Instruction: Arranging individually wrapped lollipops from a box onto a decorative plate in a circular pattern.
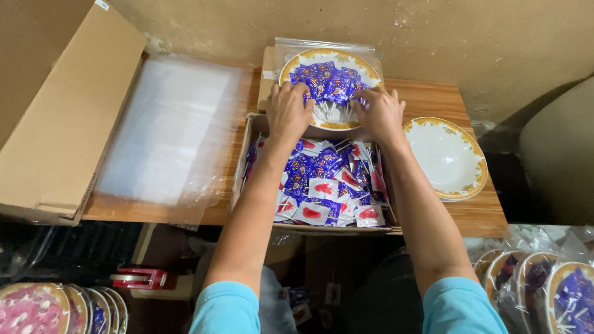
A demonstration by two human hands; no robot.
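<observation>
A white plate with a gold rim (329,57) sits at the back of the wooden table, piled with small blue wrapped lollipops (328,83) whose white sticks point toward me. My left hand (288,113) rests on the plate's left front edge, fingers curled over the candies. My right hand (380,115) grips the right front edge the same way. Just below my hands, an open cardboard box (242,162) holds many more blue, red and white lollipop packets (326,185).
An empty gold-rimmed plate (447,158) lies to the right. A stack of clear plastic bags (168,127) lies inside a big open carton (59,127) at left. Bagged filled plates stand at lower right (544,287) and lower left (59,308). A red tape dispenser (139,278) sits below the table.
</observation>
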